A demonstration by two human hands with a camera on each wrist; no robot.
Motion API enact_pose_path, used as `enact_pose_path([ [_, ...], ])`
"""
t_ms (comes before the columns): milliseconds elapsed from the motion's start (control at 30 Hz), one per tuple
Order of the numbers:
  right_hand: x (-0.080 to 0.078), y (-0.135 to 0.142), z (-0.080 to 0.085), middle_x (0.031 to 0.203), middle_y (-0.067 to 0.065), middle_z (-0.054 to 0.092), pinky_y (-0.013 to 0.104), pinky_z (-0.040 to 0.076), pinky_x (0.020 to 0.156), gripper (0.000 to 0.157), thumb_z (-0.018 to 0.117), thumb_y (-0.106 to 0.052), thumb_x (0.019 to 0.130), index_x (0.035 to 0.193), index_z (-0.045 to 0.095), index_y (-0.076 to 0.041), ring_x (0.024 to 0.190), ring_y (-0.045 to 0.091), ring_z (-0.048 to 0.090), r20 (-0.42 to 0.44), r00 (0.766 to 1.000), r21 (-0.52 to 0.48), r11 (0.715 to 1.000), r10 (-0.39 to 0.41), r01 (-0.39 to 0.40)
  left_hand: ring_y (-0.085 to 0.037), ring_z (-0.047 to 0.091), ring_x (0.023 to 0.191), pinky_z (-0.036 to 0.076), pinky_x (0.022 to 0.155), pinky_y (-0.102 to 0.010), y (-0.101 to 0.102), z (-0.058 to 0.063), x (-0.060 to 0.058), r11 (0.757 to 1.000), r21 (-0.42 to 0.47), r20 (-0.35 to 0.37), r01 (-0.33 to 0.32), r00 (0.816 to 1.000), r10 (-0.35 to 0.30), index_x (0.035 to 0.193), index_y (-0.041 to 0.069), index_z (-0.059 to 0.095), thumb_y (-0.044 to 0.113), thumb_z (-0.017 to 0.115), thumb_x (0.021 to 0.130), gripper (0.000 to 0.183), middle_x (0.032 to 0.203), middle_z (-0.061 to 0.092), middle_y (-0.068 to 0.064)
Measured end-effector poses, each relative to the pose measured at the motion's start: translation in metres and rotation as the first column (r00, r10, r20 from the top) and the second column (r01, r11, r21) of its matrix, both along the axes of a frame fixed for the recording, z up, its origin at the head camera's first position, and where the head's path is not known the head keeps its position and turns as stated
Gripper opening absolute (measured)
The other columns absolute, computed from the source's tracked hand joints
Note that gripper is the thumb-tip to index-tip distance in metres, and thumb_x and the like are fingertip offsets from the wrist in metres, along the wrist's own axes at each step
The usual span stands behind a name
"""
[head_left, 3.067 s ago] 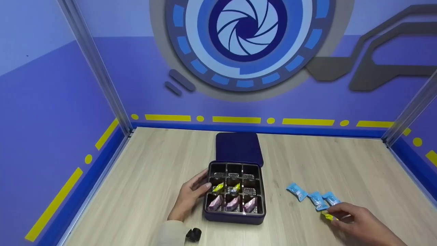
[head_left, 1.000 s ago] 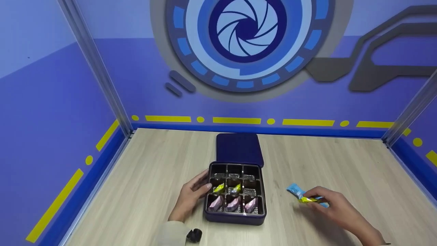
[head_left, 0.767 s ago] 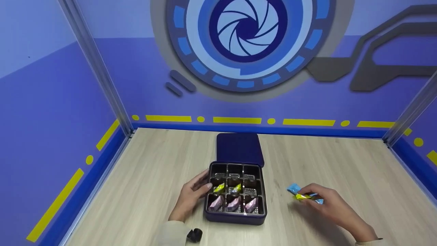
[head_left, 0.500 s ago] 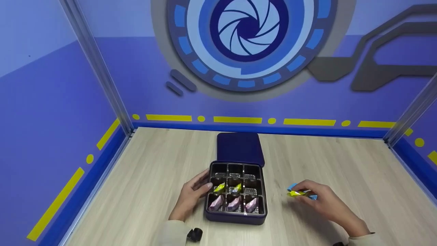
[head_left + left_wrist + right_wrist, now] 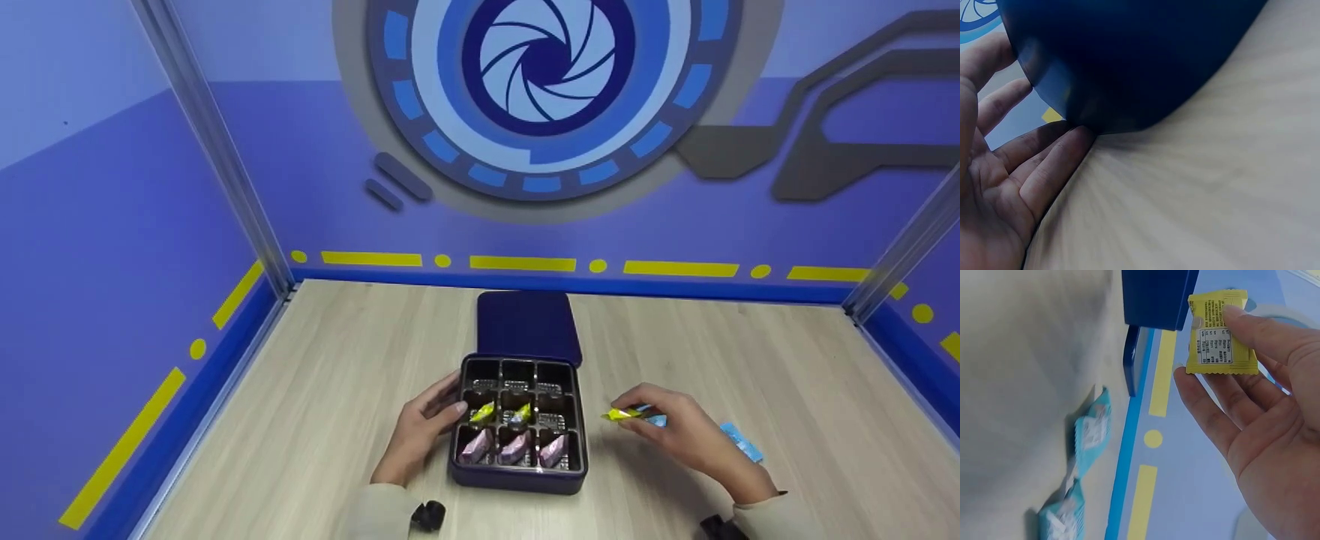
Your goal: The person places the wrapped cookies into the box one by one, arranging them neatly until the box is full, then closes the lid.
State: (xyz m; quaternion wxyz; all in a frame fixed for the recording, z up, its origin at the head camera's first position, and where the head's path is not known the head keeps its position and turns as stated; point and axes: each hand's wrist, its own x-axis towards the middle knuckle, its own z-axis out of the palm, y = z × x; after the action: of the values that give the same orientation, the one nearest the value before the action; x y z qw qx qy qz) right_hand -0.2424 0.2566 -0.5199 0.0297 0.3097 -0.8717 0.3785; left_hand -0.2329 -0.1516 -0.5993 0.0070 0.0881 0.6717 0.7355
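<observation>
A dark blue box [image 5: 517, 481] with a black divided tray stands on the table. Pink-wrapped candies [image 5: 514, 448] lie in its front row, and yellow-wrapped candies [image 5: 520, 413] in the left and middle compartments of the middle row. My left hand [image 5: 421, 433] rests against the box's left side, thumb at the rim and fingers extended along the wall in the left wrist view. Right of the box, my right hand [image 5: 686, 429] pinches a yellow-wrapped candy [image 5: 1216, 346] between thumb and fingers, raised above the table. Its printed back faces the right wrist camera.
Behind the box lies its dark blue lid [image 5: 529, 326]. Blue-wrapped candies [image 5: 742, 442] are on the table to the right, partly hidden by my right hand. Blue panels [image 5: 225, 187] enclose the wooden table [image 5: 360, 337] at the back and sides.
My right hand has picked up the yellow-wrapped candy and carried it left, over the blue-wrapped candies, towards the box. The left hand and the box have stayed in place.
</observation>
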Motion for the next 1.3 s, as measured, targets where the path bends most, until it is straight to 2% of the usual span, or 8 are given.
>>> enact_pose_path([
  [133, -0.002, -0.009, 0.002, 0.11, -0.009, 0.074, 0.037, 0.063, 0.082, 0.023, 0.082, -0.005, 0.094, 0.112, 0.077, -0.019, 0.097, 0.014, 0.072, 0.008, 1.0, 0.002, 1.0, 0.009, -0.009, -0.037, 0.053, 0.14, 0.055, 0.103, -0.035, 0.0, 0.0, 0.0, 1.0, 0.007, 0.008, -0.002, 1.0, 0.002, 0.157, 0.004, 0.052, 0.012, 0.073, 0.103, 0.059, 0.157, 0.052, -0.02],
  [433, -0.008, -0.022, 0.003, 0.11, -0.007, 0.074, 0.036, 0.063, 0.084, 0.022, 0.081, -0.004, 0.094, 0.114, 0.077, -0.012, 0.098, 0.014, 0.071, 0.016, 0.999, -0.023, 0.999, 0.05, -0.049, -0.037, 0.054, 0.14, 0.056, 0.101, -0.032, 0.001, 0.0, 0.0, 1.0, -0.018, 0.016, -0.006, 1.0, 0.006, 0.158, 0.005, 0.051, 0.015, 0.074, 0.103, 0.06, 0.155, 0.053, -0.021],
  [667, -0.014, -0.03, 0.006, 0.11, -0.009, 0.074, 0.04, 0.063, 0.086, 0.024, 0.082, -0.002, 0.093, 0.112, 0.077, -0.014, 0.1, 0.014, 0.072, -0.009, 0.996, -0.035, 0.996, 0.088, -0.088, -0.037, 0.054, 0.14, 0.056, 0.101, -0.032, 0.001, 0.001, 0.0, 1.0, -0.019, 0.018, -0.006, 1.0, 0.007, 0.158, 0.005, 0.051, 0.016, 0.074, 0.102, 0.061, 0.156, 0.053, -0.021],
  [867, -0.019, -0.037, 0.01, 0.11, -0.006, 0.075, 0.041, 0.063, 0.085, 0.027, 0.081, 0.002, 0.092, 0.113, 0.077, -0.014, 0.1, 0.017, 0.072, -0.066, 0.986, -0.052, 0.986, 0.155, -0.158, -0.037, 0.054, 0.14, 0.057, 0.1, -0.033, 0.0, 0.001, 0.0, 1.0, -0.013, 0.023, -0.006, 1.0, 0.006, 0.158, 0.005, 0.051, 0.016, 0.074, 0.102, 0.061, 0.156, 0.053, -0.021],
  [1133, -0.022, -0.046, 0.018, 0.113, 0.0, 0.075, 0.036, 0.062, 0.085, 0.025, 0.079, 0.001, 0.094, 0.116, 0.076, -0.01, 0.101, 0.018, 0.072, -0.086, 0.969, -0.015, 0.973, 0.23, -0.232, -0.037, 0.054, 0.14, 0.056, 0.101, -0.033, 0.001, 0.001, 0.0, 1.0, -0.008, 0.013, -0.004, 1.0, 0.004, 0.158, 0.004, 0.051, 0.016, 0.073, 0.103, 0.06, 0.156, 0.052, -0.021],
  [1300, -0.026, -0.051, 0.018, 0.113, 0.001, 0.074, 0.038, 0.062, 0.085, 0.025, 0.08, 0.001, 0.094, 0.116, 0.076, -0.01, 0.1, 0.018, 0.071, -0.093, 0.959, 0.001, 0.963, 0.269, -0.27, -0.037, 0.054, 0.14, 0.057, 0.101, -0.034, 0.0, 0.0, 0.0, 1.0, -0.004, 0.017, 0.0, 1.0, 0.0, 0.158, 0.006, 0.051, 0.016, 0.074, 0.103, 0.06, 0.156, 0.052, -0.021],
])
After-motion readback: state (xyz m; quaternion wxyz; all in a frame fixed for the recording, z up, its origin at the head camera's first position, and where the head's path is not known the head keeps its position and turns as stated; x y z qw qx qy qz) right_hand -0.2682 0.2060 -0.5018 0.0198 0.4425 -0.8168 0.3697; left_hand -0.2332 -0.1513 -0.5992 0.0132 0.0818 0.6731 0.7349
